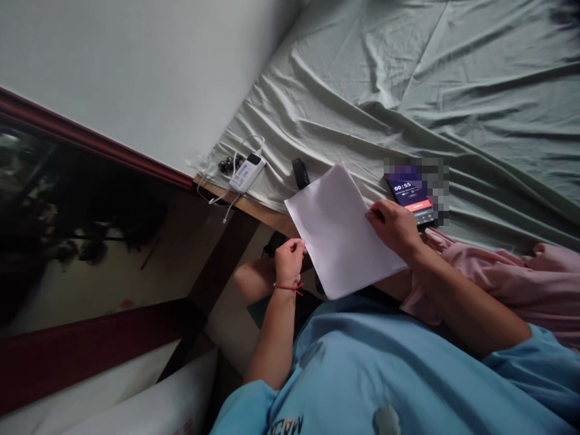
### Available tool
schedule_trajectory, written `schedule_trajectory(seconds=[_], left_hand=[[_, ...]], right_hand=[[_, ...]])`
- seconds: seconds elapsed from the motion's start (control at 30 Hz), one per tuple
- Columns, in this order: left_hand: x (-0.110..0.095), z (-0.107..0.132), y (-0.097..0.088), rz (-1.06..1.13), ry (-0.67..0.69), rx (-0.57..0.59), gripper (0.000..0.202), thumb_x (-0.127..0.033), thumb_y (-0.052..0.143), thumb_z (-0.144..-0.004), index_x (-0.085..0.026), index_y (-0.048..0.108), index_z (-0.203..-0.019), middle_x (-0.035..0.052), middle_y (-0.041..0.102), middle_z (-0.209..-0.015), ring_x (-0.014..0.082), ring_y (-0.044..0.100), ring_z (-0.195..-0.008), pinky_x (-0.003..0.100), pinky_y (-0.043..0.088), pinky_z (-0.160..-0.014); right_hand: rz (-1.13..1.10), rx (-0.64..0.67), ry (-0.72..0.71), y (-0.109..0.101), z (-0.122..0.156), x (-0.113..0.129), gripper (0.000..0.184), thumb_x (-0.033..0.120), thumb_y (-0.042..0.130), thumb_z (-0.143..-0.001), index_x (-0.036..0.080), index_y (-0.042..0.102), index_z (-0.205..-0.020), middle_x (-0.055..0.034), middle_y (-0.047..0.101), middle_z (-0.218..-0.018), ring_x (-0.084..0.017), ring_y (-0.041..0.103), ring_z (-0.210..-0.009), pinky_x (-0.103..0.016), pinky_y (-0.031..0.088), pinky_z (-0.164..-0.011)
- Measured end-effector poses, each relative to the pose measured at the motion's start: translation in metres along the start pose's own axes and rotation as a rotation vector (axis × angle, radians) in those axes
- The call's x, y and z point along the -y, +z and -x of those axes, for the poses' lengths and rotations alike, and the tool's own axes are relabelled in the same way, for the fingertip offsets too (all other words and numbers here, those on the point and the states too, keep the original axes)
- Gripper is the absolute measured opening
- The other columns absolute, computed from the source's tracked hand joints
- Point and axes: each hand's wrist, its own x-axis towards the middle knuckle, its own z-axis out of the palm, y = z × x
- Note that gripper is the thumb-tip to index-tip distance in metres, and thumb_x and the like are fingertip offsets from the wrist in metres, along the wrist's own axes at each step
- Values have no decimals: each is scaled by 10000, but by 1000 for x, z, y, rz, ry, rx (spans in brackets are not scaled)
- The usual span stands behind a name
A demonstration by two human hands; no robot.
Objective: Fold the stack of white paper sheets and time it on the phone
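Observation:
A stack of white paper [343, 235] lies tilted in front of my body, partly over the edge of the sheet-covered bed. My left hand [289, 261], with a red string bracelet on the wrist, has its thumb and fingers closed at the paper's left edge. At the opposite edge, my right hand [393, 225] pinches the paper with bent fingers. Just beyond my right hand lies a phone [413, 194] showing 00:55, partly blurred out. A black strap-like object [299, 173] sits behind the paper's far left corner.
A white power bank [247, 174] with white cables rests at the bed's corner, beside small dark round items [229, 164]. Pink cloth [507, 275] is bunched at right. The wrinkled grey-green sheet [421, 72] spreads beyond. A dark red-framed panel [90, 241] stands left.

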Motion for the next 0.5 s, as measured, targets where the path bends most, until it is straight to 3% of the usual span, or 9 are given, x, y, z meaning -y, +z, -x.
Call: schedule_trajectory(seconds=[0.2,0.37,0.5], left_hand=[[-2,1,4,46,-18,-41,219,-355,687,-656,-138,662,-642,-25,517,-538,67,365,-486,207,256,-478],[-4,5,3,112,-4,-49,208,-335,707,-639,-134,652,-625,-31,514,-526,61,370,-489,201,257,-489],[-3,8,3,154,2,-44,226,-349,715,-639,-132,653,-632,-35,507,-515,59,362,-476,203,248,-482]], right_hand=[[-24,18,75,-1,0,1,167,343,644,-874,189,679,-932,-25,680,-793,-152,547,-672,-267,333,-632],[85,81,75,-6,1,7,217,364,586,-926,188,678,-839,-45,692,-792,-168,557,-690,-282,310,-629],[176,122,68,-13,2,17,251,365,545,-957,187,703,-877,-56,704,-797,-186,583,-703,-295,296,-626]])
